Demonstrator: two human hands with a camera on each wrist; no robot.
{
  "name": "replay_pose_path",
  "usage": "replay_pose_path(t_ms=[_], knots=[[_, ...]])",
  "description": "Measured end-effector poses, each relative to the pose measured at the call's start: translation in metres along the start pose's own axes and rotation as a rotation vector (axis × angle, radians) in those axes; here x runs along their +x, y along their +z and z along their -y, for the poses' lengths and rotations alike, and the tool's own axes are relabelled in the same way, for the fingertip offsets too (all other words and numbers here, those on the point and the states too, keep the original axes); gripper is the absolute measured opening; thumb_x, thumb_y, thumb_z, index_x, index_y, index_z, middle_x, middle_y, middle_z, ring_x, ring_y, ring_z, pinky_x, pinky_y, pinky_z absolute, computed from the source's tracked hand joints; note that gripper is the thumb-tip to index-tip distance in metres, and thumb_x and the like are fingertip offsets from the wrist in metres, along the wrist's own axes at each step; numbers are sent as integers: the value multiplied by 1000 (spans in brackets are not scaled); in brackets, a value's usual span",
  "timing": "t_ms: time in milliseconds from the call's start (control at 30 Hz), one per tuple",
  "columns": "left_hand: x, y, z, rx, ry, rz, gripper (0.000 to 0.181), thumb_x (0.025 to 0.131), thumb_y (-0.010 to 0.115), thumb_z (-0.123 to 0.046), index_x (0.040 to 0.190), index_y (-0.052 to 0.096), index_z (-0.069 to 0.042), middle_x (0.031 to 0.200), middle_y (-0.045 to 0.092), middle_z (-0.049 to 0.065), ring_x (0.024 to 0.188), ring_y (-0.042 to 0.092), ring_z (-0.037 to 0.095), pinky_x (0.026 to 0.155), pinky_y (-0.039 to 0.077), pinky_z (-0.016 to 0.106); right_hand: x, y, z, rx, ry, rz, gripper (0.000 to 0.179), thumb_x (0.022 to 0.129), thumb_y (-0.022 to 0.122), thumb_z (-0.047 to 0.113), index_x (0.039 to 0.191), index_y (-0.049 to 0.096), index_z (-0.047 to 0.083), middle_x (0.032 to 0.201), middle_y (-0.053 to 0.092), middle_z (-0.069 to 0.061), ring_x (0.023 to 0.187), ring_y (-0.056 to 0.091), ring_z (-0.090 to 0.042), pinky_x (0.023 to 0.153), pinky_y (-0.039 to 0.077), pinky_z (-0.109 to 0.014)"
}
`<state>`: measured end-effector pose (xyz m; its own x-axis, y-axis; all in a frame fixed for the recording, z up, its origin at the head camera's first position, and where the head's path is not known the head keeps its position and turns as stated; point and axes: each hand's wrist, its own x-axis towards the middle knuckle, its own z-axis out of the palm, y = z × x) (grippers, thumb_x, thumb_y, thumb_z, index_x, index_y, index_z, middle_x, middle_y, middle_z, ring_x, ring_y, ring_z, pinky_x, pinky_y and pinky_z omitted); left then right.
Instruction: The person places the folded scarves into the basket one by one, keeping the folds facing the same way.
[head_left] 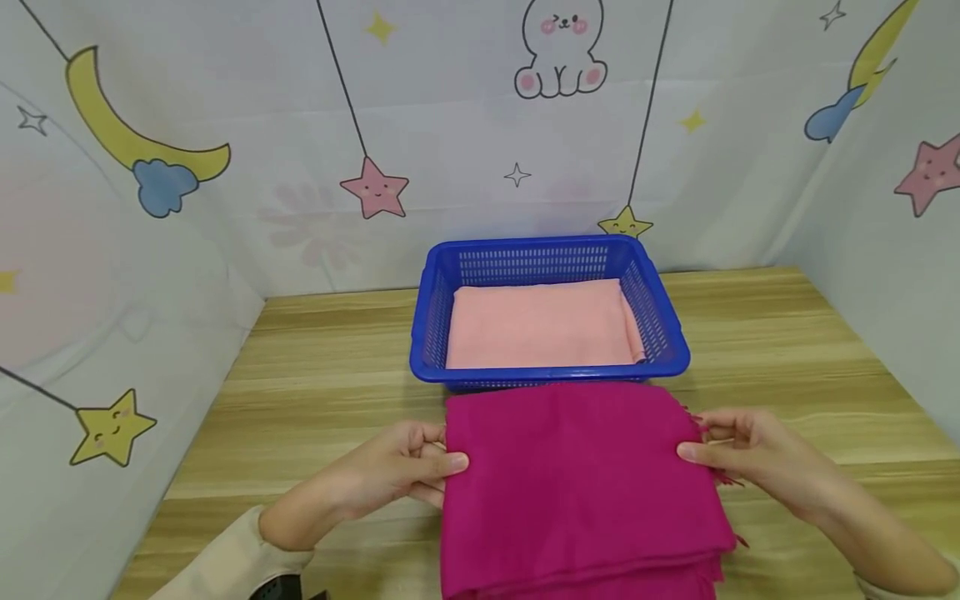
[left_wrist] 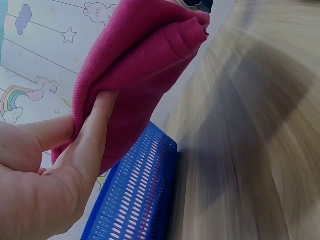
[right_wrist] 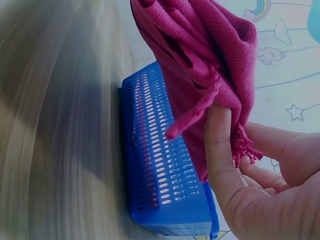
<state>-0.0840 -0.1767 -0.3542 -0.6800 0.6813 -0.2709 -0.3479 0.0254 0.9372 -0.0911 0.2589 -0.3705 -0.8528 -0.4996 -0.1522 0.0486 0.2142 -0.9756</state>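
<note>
A folded magenta scarf point(head_left: 577, 483) with fringe along its right side is held up between both hands, in front of the basket. My left hand point(head_left: 405, 467) pinches its left edge, thumb on top and fingers underneath. On the fringed side, my right hand point(head_left: 757, 458) grips the edge in the same way. Both wrist views show the scarf's folded layers point(left_wrist: 150, 65) raised above the table, with fringe strands point(right_wrist: 195, 112) hanging by the right fingers. Behind it, a blue plastic basket point(head_left: 551, 373) holds a folded pink cloth point(head_left: 540, 325).
The basket stands on a wood-grain table point(head_left: 337, 350) near its back edge. White curtains point(head_left: 465, 125) printed with moons, stars and bears enclose the back and both sides. A dark band point(head_left: 277, 587) sits on the left wrist.
</note>
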Motion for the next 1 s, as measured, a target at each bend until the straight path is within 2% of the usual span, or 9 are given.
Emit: replay_pose_path(t_ms=[333, 500, 700, 1000], knots=[[2, -2, -8, 4, 19, 4, 27, 100, 60, -9, 119, 57, 11, 93, 75, 5, 91, 72, 19, 80, 59, 35, 3, -1, 11, 3, -23, 24, 18, 99, 57, 1, 109, 70, 8, 94, 71, -3, 73, 66, -12, 64, 58, -32], [3, -3, -15, 11, 42, -4, 27, 100, 59, -7, 120, 55, 12, 92, 75, 4, 90, 72, 18, 80, 59, 35, 6, -6, 17, -6, -17, 0, 21, 99, 58, 1, 113, 71, 9, 100, 72, -5, 74, 68, -15, 65, 58, -33], [2, -4, -20, 21, 62, -20, 33, 101, 58, -8, 123, 52, 15, 89, 75, 3, 91, 72, 18, 81, 59, 34, 11, -10, 21, -16, -24, -8, 22, 99, 57, -1, 111, 71, 12, 96, 72, -2, 75, 68, -14, 65, 58, -30], [5, -8, -26, 16, 84, -19, 25, 101, 57, -7, 120, 56, 10, 89, 75, 4, 91, 72, 19, 81, 59, 36, 17, -13, 29, -28, -42, -1, 21, 99, 57, -2, 111, 71, 9, 94, 72, -3, 75, 67, -14, 65, 58, -31]])
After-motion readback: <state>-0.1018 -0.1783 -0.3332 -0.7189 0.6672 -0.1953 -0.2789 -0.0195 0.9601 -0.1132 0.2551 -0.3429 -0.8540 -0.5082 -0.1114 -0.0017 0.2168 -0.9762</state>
